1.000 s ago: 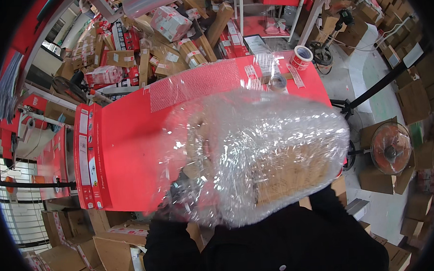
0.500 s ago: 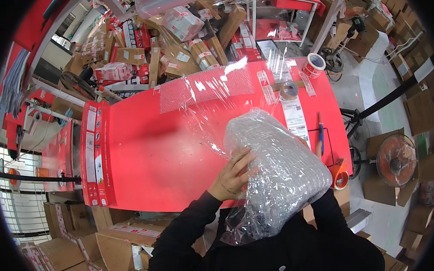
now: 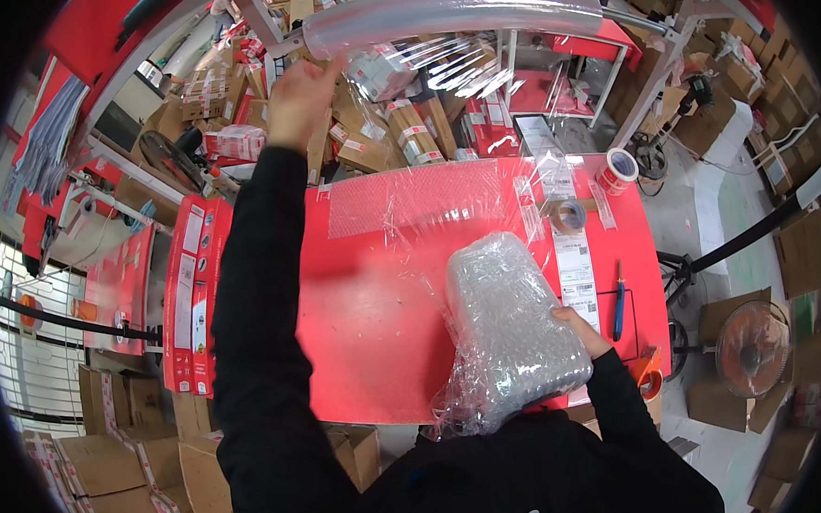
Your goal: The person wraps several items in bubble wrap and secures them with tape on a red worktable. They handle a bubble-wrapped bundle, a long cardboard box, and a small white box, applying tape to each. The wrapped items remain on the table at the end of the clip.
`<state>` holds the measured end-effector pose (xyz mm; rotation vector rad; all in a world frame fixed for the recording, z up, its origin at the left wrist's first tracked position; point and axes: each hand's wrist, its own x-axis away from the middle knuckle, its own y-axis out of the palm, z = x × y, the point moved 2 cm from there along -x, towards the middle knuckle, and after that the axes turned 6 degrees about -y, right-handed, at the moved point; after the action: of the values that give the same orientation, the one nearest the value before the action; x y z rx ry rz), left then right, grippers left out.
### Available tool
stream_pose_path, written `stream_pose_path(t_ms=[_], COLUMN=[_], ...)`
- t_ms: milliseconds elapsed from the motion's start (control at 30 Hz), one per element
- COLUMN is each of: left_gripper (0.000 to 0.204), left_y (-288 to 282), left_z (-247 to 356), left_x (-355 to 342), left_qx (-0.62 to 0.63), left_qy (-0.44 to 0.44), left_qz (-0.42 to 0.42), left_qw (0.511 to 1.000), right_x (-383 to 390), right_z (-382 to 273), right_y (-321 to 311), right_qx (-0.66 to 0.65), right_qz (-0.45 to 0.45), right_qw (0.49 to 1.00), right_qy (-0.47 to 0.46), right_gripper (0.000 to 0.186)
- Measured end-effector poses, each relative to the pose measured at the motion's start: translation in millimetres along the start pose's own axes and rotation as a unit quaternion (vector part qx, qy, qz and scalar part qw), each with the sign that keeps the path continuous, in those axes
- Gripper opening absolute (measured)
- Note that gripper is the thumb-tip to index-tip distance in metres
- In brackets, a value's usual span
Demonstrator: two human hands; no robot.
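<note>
A bulky package in bubble wrap and clear film [image 3: 516, 316] rests tilted against my body, over the near edge of the red table. My right hand [image 3: 581, 329] holds its right side, with the thumb on top and the other fingers hidden beneath. My left hand [image 3: 302, 102] is stretched far forward and up, close to the left end of the stretch film roll [image 3: 454, 15]. Its fingers look curled at the film's edge but are blurred; whether they grip the film is unclear. A sheet of clear film [image 3: 461, 68] runs from the roll down towards the package.
On the red table [image 3: 367, 305] lie a bubble wrap sheet [image 3: 417, 199], labels [image 3: 575, 262], a clear tape roll [image 3: 568, 216], a printed tape roll [image 3: 618, 168], a blue-handled tool [image 3: 619, 309] and an orange tape dispenser [image 3: 652, 374]. Cartons [image 3: 363, 152] are heaped beyond.
My left hand has left the package and swung forward and up to the film roll. The package sits flatter, with my right hand now visible on its side. The view has tilted upward.
</note>
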<state>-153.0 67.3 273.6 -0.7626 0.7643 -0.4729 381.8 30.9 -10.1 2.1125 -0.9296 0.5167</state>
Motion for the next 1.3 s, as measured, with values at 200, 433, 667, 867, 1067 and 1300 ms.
stream_pose_path(t_ms=[200, 433, 667, 867, 1067, 1300], left_gripper=[0.06, 0.046, 0.024, 0.043, 0.07, 0.106], left_y=[72, 115, 199, 233, 178, 113], left_z=[-49, -17, -125, -134, -188, -19], left_x=[-82, -49, -16, 64, 225, 396], left_qx=[0.265, 0.272, 0.332, 0.595, 0.264, 0.099], left_qy=[-0.131, -0.174, -0.299, -0.351, -0.184, 0.443], left_qz=[0.052, 0.193, 0.074, -0.014, 0.043, -0.269], left_qw=[0.954, 0.927, 0.892, 0.722, 0.946, 0.85], right_x=[-12, 4, -2, -1, 5, -9], right_z=[7, -11, -4, 7, 1, -3], right_y=[12, 4, -4, -14, 4, -27], right_qx=[0.014, 0.002, 0.015, 0.03, 0.029, -0.008], right_qz=[0.0, -0.013, 0.023, -0.01, 0.032, -0.018], right_qw=[1.0, 0.999, 1.0, 0.999, 0.999, 1.0], right_qy=[-0.002, -0.03, -0.011, -0.021, -0.021, -0.018], right_gripper=[0.053, 0.056, 0.051, 0.05, 0.048, 0.044])
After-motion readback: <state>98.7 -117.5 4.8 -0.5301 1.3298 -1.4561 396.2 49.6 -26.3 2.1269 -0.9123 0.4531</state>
